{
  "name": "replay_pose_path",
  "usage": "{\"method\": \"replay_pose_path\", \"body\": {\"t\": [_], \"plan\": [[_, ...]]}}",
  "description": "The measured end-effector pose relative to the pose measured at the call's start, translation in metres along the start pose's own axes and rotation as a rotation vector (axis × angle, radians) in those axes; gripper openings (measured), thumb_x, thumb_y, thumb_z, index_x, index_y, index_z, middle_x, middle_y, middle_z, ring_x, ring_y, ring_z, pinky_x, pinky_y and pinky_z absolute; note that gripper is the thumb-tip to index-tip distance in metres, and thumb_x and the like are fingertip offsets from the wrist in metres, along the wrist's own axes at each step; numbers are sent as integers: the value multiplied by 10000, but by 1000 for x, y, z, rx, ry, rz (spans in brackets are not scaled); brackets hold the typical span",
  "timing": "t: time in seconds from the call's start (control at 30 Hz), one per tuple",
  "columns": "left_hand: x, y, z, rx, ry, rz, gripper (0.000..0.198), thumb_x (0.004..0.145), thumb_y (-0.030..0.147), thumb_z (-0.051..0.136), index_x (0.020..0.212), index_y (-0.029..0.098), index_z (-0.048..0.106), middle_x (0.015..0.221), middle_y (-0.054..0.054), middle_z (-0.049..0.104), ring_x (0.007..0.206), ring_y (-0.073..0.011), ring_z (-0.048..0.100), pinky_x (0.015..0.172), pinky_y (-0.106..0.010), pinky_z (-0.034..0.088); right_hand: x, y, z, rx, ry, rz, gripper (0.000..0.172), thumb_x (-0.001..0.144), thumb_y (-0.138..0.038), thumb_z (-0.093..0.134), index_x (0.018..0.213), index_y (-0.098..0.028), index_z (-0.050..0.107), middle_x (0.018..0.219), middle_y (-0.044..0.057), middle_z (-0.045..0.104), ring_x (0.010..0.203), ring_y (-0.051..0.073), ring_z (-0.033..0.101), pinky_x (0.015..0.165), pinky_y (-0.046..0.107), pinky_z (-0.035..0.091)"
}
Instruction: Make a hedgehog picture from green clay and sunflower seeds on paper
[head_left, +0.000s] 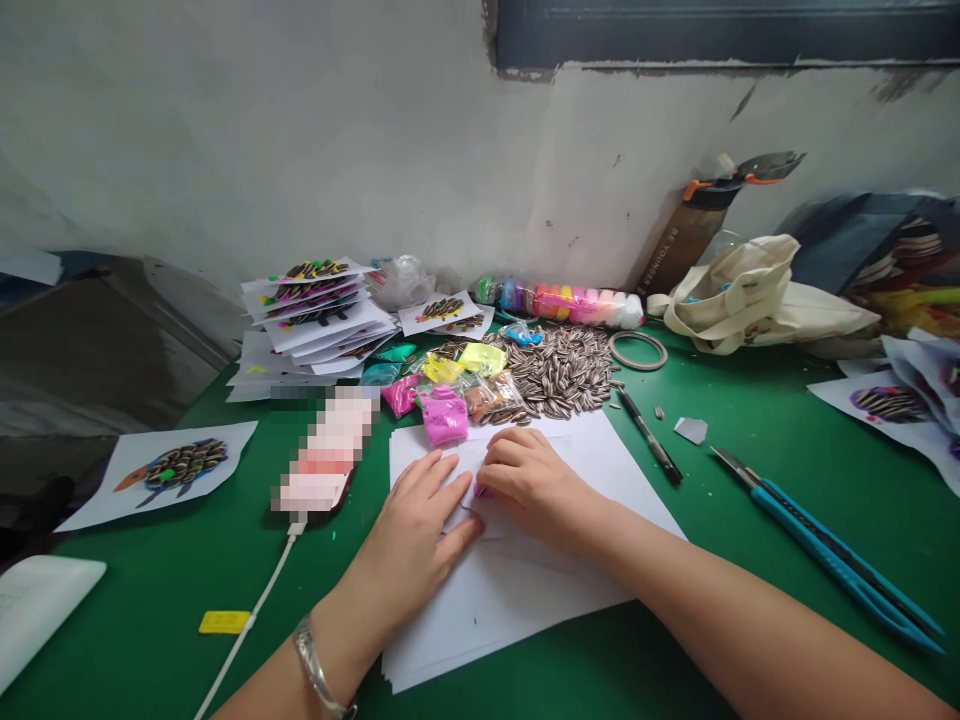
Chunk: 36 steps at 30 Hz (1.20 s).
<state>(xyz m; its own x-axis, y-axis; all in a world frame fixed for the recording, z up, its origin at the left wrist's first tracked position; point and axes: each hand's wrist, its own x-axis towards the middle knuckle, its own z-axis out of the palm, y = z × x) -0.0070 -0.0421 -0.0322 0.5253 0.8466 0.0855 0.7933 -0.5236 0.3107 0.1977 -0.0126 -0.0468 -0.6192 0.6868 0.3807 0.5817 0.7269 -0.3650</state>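
A left hand (416, 530) lies spread, palm down, on a stack of white paper (510, 600) at the front of a green tabletop (127, 620). A right hand (536, 490) curls beside it, fingers pressed together, with a small bit of pink clay (478, 490) showing at its edge; whether it pinches the clay is impossible to tell. Just beyond the paper sit a bag of pink clay (444, 415) and a loose heap of striped sunflower seeds (555, 375). A blue craft knife (832, 550) lies to the right. The risks are small: a careless sweep of the right wrist could scatter the seeds, soft clay could smear the paper, and the unheld sheets could slide if pressed unevenly. The knife's exposed blade could cut a reaching hand.
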Motion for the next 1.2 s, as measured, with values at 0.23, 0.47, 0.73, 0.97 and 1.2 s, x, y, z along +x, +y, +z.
{"method": "replay_pose_path", "body": {"t": [0.23, 0.47, 0.73, 0.97, 1.2], "plan": [[-1, -2, 1, 22, -17, 6, 417, 906, 366, 540, 1272, 173, 587, 1388, -127, 528, 1324, -325, 416, 1061, -514, 423, 1, 2, -3, 41, 51, 6, 116, 865, -112, 586, 813, -189, 655, 823, 41, 640, 914, 194, 531, 818, 321, 390], [-4, 0, 4, 58, 70, 52, 446, 914, 370, 533, 1321, 187, 542, 1391, -118, 532, 1330, -326, 419, 1060, -527, 425, -5, 30, -21, 187, 266, 272, 172, 878, -91, 533, 813, -186, 660, 855, 48, 637, 826, 173, 561, 749, 292, 434], [-5, 4, 6, 97, 84, 203, 378, 947, 349, 491, 1252, 151, 594, 1323, -126, 595, 1285, -316, 487, 1050, -529, 445, -7, 46, -9, 248, 258, 443, 187, 834, -54, 553, 803, -188, 680, 815, 30, 614, 761, 158, 578, 681, 264, 443], [-6, 7, 6, 154, 11, 219, 411, 956, 359, 471, 1318, 181, 548, 1387, -130, 541, 1303, -335, 466, 1038, -565, 438, -5, 45, -9, 210, 249, 421, 195, 828, -46, 556, 803, -192, 683, 833, 38, 634, 795, 162, 588, 722, 270, 454], [-8, 6, 7, 182, -27, 207, 429, 970, 322, 429, 1360, 160, 498, 1414, -132, 512, 1333, -311, 433, 1064, -551, 412, -5, 48, -4, 219, 275, 412, 191, 828, -49, 554, 796, -190, 680, 821, 36, 630, 792, 162, 582, 729, 271, 455]]}}
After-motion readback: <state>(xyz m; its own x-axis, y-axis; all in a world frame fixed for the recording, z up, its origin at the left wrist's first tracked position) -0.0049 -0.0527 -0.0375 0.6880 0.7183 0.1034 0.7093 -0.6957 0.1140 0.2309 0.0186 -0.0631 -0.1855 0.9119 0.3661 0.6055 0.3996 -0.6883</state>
